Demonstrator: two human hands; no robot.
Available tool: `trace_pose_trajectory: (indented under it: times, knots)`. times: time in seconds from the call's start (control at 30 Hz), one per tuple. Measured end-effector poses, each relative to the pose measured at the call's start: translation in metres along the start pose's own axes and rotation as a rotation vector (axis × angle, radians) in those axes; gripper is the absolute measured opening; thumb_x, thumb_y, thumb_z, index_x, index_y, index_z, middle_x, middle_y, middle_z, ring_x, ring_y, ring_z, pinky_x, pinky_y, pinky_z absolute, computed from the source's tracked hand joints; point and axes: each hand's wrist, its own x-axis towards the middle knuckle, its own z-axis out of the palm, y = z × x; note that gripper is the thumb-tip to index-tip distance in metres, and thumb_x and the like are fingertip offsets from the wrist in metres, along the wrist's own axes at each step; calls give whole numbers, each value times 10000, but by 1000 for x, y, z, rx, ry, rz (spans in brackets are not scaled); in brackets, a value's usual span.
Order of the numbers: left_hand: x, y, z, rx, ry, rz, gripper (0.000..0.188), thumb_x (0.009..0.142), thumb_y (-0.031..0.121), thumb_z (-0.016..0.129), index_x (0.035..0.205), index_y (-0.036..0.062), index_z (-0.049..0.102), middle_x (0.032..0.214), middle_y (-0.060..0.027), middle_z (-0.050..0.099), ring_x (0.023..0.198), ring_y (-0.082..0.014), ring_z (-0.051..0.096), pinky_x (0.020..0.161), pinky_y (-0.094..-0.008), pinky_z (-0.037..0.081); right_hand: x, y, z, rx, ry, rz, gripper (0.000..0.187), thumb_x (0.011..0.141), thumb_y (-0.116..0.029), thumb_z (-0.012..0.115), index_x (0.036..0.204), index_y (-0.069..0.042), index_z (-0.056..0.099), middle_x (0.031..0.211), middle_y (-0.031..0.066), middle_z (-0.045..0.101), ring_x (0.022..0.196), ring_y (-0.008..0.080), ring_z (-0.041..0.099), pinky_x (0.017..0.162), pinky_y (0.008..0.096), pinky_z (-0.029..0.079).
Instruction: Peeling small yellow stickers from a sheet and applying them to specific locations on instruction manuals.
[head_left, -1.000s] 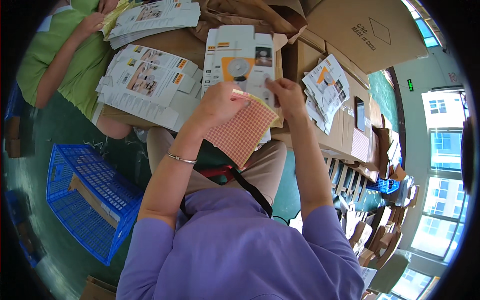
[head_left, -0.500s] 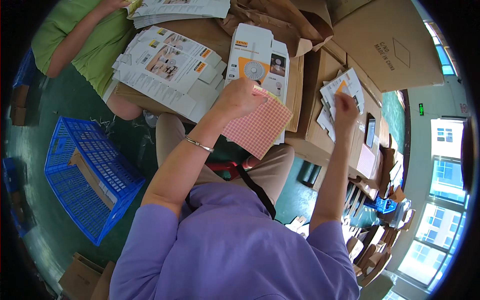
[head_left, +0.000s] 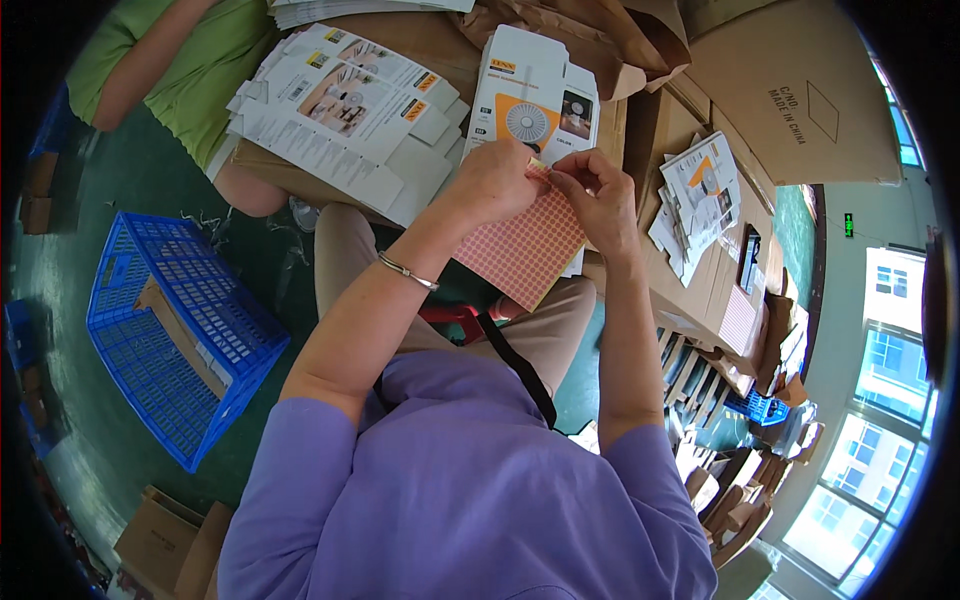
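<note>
My left hand point(head_left: 497, 182) grips the upper edge of a sticker sheet point(head_left: 520, 245) covered in rows of small reddish round stickers. The sheet hangs tilted over my lap. My right hand point(head_left: 605, 200) meets it at the same top edge, thumb and forefinger pinched together; whether a sticker is between them is too small to make out. Just beyond both hands lies a stack of flat printed boxes point(head_left: 525, 100) with a fan picture. Left of it is another spread of flat printed boxes point(head_left: 345, 120).
On the carton point(head_left: 690, 290) at right rest a pile of flat printed pieces point(head_left: 700, 190), a dark phone point(head_left: 748, 258) and another dotted sheet point(head_left: 738, 320). A blue plastic crate point(head_left: 185, 335) stands on the floor at left. A person in green point(head_left: 170, 85) sits at far left.
My right hand has moved left from the pile of printed pieces on the carton to the sheet's top edge. My left hand still holds the sheet.
</note>
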Motion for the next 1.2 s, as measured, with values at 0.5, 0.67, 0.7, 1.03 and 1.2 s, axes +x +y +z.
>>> trace_pose_trajectory:
  times: [0.5,0.67,0.7,1.03,1.2]
  knots:
    - [1,0,2,34,12,-7,204,737,204,694,805,13,677,785,-210,643,771,-364,635,686,-408,508,-1,2,3,-93,-15,-54,89,783,-23,661,829,19,597,745,66,602,676,127,588,631,252,468]
    - [-2,5,-5,10,-57,-9,235,713,219,691,854,31,690,830,-204,662,816,-334,649,757,-400,512,11,14,-20,132,75,109,121,781,-79,636,809,34,605,705,13,582,678,77,518,627,228,424]
    - [-3,5,-6,8,-58,-6,235,713,219,691,854,31,690,830,-204,662,816,-334,649,757,-400,512,17,15,-25,82,43,166,122,780,-82,637,805,35,608,708,20,587,674,80,516,629,233,424]
    - [-3,6,-6,73,-96,14,203,719,189,661,829,19,678,824,-193,662,818,-326,652,762,-394,513,38,31,-29,-91,-259,274,63,763,-39,660,792,8,629,730,-7,587,700,77,521,682,226,432]
    - [-2,3,-1,60,-47,35,221,704,199,722,803,8,669,834,-209,644,816,-363,633,725,-406,506,39,37,-25,-122,-267,301,57,745,-5,668,790,11,636,728,-7,593,688,82,529,673,233,445]
